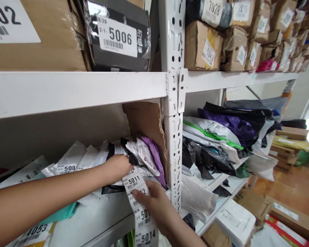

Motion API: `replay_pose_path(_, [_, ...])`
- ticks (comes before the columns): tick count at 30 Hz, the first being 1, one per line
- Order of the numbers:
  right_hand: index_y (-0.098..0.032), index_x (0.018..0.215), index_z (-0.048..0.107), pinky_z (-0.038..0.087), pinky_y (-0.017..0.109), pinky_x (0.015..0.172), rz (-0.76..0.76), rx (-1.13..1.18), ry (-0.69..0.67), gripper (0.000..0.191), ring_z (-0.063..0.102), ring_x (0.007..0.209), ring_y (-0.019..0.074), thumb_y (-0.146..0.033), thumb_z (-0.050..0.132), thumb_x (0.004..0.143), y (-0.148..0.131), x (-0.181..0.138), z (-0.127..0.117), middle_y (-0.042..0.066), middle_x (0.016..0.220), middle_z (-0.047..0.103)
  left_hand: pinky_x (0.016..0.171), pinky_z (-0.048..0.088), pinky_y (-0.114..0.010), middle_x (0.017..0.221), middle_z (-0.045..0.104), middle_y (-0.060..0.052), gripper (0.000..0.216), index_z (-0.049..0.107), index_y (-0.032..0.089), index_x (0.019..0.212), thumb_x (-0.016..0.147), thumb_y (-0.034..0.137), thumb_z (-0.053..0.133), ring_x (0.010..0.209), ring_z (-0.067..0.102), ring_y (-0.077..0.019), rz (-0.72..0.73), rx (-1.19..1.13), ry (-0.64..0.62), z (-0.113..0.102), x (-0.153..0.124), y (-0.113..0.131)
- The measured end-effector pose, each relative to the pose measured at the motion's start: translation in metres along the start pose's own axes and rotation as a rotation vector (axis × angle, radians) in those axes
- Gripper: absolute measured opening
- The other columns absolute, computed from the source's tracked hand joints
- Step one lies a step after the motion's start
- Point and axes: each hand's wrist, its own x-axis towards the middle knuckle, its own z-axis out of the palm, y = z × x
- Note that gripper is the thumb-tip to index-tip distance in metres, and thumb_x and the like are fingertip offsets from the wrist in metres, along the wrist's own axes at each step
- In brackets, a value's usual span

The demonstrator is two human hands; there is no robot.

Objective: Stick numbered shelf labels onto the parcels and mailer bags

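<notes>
From the left, my left hand (118, 168) reaches into the row of parcels on the middle shelf. Its fingers are closed at the edge of a black plastic mailer bag (133, 159), and the fingertips are partly hidden. Just below it, my right hand (156, 199) pinches a strip of number labels (143, 216) between thumb and fingers. The strip hangs downward and shows 5011 and 5014, with the thumb covering part of a number between them. White mailer bags (147, 158) and a purple bag (154, 159) lean against a cardboard divider (146, 120) beside my left hand.
A white perforated post (173, 137) stands right of my hands, and a shelf beam (79, 91) runs above them. Labelled boxes (118, 36) sit on the upper shelf. Piled plastic mailers (216, 137) fill the neighbouring rack, with cartons (293, 212) at lower right.
</notes>
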Motion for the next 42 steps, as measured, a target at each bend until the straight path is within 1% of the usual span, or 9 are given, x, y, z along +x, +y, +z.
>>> replay_pose_path(6, [-0.016,0.066,0.061,0.039,0.026,0.06,-0.185,-0.355,0.114,0.044,0.048,0.062,0.0135,-0.06,0.066,0.071,0.011,-0.02,-0.019,0.001,0.064,0.055,0.069,0.05,-0.041,0.1,0.061,-0.021,0.048,0.056,0.006,0.106,0.082,0.047,0.059,0.083,0.063,-0.0322,-0.28,0.075,0.215,-0.019,-0.011,0.0])
replay_pose_path(10, [-0.018,0.077,0.063,0.043,0.027,0.068,-0.316,-0.397,0.027,0.031,0.053,0.074,0.017,-0.049,0.064,0.079,0.004,-0.018,-0.013,0.002,0.074,0.059,0.071,0.045,-0.034,0.091,0.061,-0.009,0.008,0.059,0.018,0.092,0.086,0.018,0.053,0.082,0.058,-0.0235,0.078,0.211,0.38,-0.026,-0.017,-0.008])
replay_pose_path(15, [-0.018,0.09,0.068,0.047,0.032,0.077,-0.417,-0.339,0.004,0.026,0.059,0.083,0.0204,-0.042,0.064,0.081,-0.001,-0.004,-0.008,0.006,0.087,0.066,0.068,0.043,-0.029,0.084,0.064,-0.004,0.026,0.058,0.019,0.077,0.093,0.013,0.038,0.074,0.056,-0.0164,0.373,0.039,0.541,-0.01,-0.027,-0.02])
replay_pose_path(20, [-0.02,0.08,0.071,0.039,0.042,0.101,-0.61,-0.474,0.118,0.021,0.052,0.118,0.028,-0.04,0.065,0.081,-0.004,0.01,-0.013,0.013,0.132,0.053,0.073,0.048,-0.024,0.103,0.064,-0.006,0.013,0.062,0.017,0.083,0.086,0.013,0.05,0.086,0.063,-0.0153,0.245,-0.316,0.415,0.003,-0.031,-0.022])
replay_pose_path(24, [-0.02,0.084,0.072,0.028,0.045,0.111,-0.649,-0.552,0.16,0.021,0.039,0.134,0.0298,-0.04,0.066,0.08,-0.007,0.014,-0.019,0.012,0.149,0.037,0.089,0.048,-0.024,0.114,0.065,-0.007,0.022,0.063,0.019,0.098,0.082,0.008,0.053,0.105,0.061,-0.0182,0.41,-0.426,0.238,-0.006,-0.033,-0.021])
replay_pose_path(27, [-0.019,0.087,0.071,0.033,0.042,0.108,-0.642,-0.562,0.156,0.022,0.046,0.128,0.029,-0.039,0.065,0.082,-0.007,0.013,-0.02,0.013,0.14,0.048,0.092,0.046,-0.024,0.115,0.064,-0.006,0.02,0.065,0.019,0.095,0.08,0.009,0.055,0.107,0.06,-0.0182,0.457,-0.495,0.141,-0.018,-0.033,-0.02])
replay_pose_path(30, [-0.019,0.089,0.067,0.047,0.036,0.087,-0.604,-0.494,0.141,0.024,0.061,0.096,0.0244,-0.041,0.06,0.085,-0.005,0.013,-0.014,0.011,0.102,0.067,0.092,0.046,-0.023,0.112,0.065,-0.005,0.026,0.066,0.019,0.093,0.083,0.008,0.045,0.102,0.061,-0.0157,0.338,-0.606,0.143,-0.02,-0.028,-0.018])
replay_pose_path(36, [-0.02,0.09,0.061,0.045,0.03,0.065,-0.42,-0.335,0.104,0.028,0.055,0.07,0.0194,-0.046,0.058,0.082,-0.001,0.031,-0.004,0.003,0.073,0.061,0.088,0.046,-0.028,0.097,0.071,-0.005,0.03,0.07,0.017,0.086,0.076,0.01,0.042,0.093,0.063,-0.0161,0.04,-0.777,0.211,-0.009,-0.013,-0.017])
replay_pose_path(42, [-0.02,0.07,0.053,0.035,0.026,0.056,-0.312,-0.285,0.107,0.031,0.043,0.061,0.0149,-0.05,0.06,0.073,-0.001,0.041,0.003,-0.002,0.06,0.048,0.064,0.042,-0.025,0.072,0.065,-0.001,0.025,0.063,0.016,0.073,0.08,0.033,0.047,0.07,0.059,-0.0163,-0.13,-0.854,0.148,-0.008,-0.009,-0.016])
